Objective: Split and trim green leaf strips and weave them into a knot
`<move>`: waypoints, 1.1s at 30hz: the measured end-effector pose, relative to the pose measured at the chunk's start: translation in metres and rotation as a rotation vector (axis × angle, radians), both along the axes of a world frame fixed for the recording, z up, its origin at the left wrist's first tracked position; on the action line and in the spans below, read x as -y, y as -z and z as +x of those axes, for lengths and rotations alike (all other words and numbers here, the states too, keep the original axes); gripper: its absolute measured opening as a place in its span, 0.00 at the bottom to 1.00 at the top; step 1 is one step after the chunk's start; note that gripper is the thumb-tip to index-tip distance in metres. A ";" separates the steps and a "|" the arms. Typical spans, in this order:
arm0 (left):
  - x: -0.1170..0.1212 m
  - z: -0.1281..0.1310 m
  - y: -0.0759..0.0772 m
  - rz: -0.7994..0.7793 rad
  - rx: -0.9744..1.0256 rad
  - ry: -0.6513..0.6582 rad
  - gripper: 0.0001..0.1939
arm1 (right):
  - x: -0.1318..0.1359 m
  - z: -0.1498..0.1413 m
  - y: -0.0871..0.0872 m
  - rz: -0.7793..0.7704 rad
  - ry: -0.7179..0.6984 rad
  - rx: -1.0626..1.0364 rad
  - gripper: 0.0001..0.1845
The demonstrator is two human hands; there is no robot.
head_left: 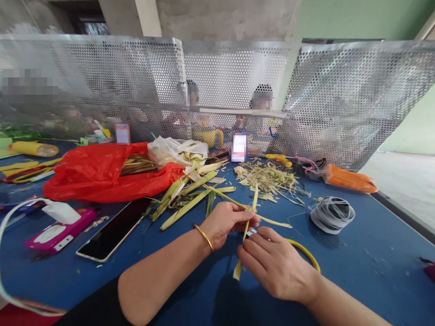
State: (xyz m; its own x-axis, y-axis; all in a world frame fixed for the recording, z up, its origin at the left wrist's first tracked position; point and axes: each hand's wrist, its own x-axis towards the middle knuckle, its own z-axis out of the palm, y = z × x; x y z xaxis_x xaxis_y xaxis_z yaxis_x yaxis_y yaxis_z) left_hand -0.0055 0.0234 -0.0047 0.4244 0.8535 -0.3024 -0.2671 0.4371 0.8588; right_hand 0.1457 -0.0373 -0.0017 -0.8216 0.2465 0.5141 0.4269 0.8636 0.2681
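Note:
My left hand, with a gold bangle on its wrist, pinches narrow yellow-green leaf strips where they cross. One strip runs upright past the fingers and down to a pale end. Another slants from upper left to lower right. My right hand is closed just below, around what look like scissors with a large yellow handle loop. A bit of the blade shows by the upright strip; the rest is hidden under the fingers.
Husk-like leaves, a red plastic bag, a pile of shredded trimmings, a phone, a purple power strip and a thread spool lie on the blue table. A perforated metal screen stands behind, with people beyond.

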 end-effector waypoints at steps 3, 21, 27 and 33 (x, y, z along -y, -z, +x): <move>-0.002 -0.002 -0.002 0.004 -0.004 0.000 0.14 | -0.006 0.008 -0.005 -0.040 0.069 -0.113 0.12; -0.006 -0.002 -0.006 0.072 -0.170 -0.037 0.19 | -0.023 0.039 -0.027 -1.146 0.400 -0.303 0.23; 0.001 -0.003 -0.008 0.022 -0.142 0.142 0.23 | -0.039 0.039 -0.012 -1.651 0.353 -0.971 0.24; 0.010 0.003 -0.003 0.112 -0.273 0.219 0.17 | -0.031 0.015 0.005 -1.598 0.370 -1.347 0.19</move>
